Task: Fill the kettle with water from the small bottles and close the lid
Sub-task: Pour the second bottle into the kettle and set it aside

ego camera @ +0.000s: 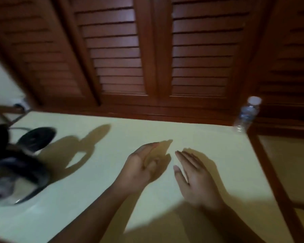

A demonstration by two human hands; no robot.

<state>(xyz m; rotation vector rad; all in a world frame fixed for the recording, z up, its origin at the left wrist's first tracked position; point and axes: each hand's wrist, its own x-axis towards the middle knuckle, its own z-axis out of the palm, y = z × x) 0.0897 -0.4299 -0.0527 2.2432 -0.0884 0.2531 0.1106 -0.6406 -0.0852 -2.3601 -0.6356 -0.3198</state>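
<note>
Kettle (pixel 12 172) is seen at the far left edge of the pale surface (pixel 112 181), partly cut off by the frame and heavily blurred. A dark body with a greyish sheen can be made out. A black oval part (pixel 36 139) stands just behind it and may be the lid tilted up, but the blur leaves this uncertain. A thin cord (pixel 20 128) is seen behind the kettle near the back left corner. The kettle's shadow is thrown rightward across the surface.

Near the middle, the left hand (pixel 144 165) is held with its palm turned towards the right. Its fingers are relaxed and lightly curved, and nothing is held in it. The kettle lies well apart from this hand, to its left. Just beside it, the right hand (pixel 195 176) is spread palm down with its fingers straight and close together, and it is likewise empty. A narrow gap is left between the two hands. Whether either one touches the surface cannot be told.

At the back right corner of the surface a small clear bottle (pixel 247 114) with a white cap is stood upright, well apart from the right hand and farther from the camera. Its cap is on.

Counted, one kettle, one bottle and two hands are in view. Brown louvred wooden doors (pixel 154 50) are seen behind the surface.
</note>
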